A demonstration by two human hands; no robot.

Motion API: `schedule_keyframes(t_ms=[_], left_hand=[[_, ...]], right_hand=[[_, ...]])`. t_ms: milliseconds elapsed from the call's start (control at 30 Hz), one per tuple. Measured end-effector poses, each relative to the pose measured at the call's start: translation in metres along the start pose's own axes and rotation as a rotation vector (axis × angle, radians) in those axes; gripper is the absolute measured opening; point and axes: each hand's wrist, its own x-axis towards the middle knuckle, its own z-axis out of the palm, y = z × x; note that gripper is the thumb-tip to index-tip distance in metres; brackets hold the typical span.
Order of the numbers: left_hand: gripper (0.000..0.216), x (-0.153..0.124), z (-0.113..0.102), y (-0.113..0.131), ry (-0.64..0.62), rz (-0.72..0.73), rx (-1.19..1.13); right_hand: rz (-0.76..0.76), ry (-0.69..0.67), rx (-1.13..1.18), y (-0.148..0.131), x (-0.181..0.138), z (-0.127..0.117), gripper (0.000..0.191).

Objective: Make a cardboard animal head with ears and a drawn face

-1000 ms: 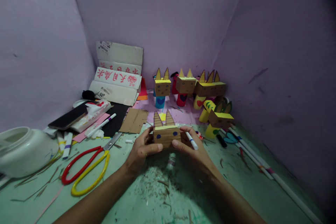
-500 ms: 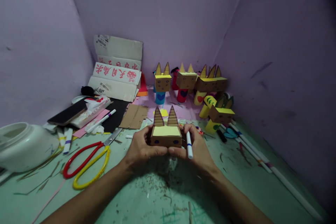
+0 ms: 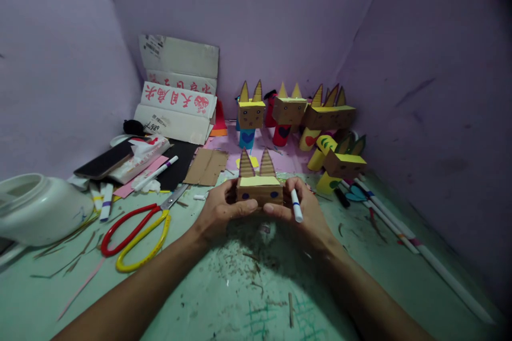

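Note:
Between both hands is a small cardboard animal head with a pale yellow top, two pointed striped ears and two dark blue round eyes on its front. My left hand grips its left end, thumb along the lower front edge. At the other end my right hand holds it, the thumb also on the lower front. A white marker with a blue band is tucked between the fingers of that same hand. The fingers behind the head are mostly hidden.
Scissors and a white ceramic pot are at the left. Behind stand several cardboard animal figures, one with a blue body, another with a yellow body. A cardboard piece lies mid-left; long white rods lie at the right.
The cardboard head has tipped so more of its front with the eyes shows and less of its top. The whole view has shifted slightly. Both hands keep their hold.

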Motion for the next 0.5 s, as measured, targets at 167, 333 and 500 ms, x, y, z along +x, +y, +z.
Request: schedule_keyframes(t_ms=[167, 333, 500], left_hand=[[0.054, 0.002, -0.001, -0.001, 0.026, -0.038, 0.004], [0.051, 0.004, -0.01, 0.003, 0.012, -0.164, -0.045], [0.044, 0.004, -0.01, 0.002, 0.018, -0.14, -0.159]], right_hand=[[0.027, 0.024, 0.046, 0.005, 0.001, 0.001, 0.055], [0.113, 0.071, 0.137, 0.015, 0.008, -0.001, 0.046], [0.114, 0.069, 0.204, 0.014, 0.007, -0.003, 0.048]])
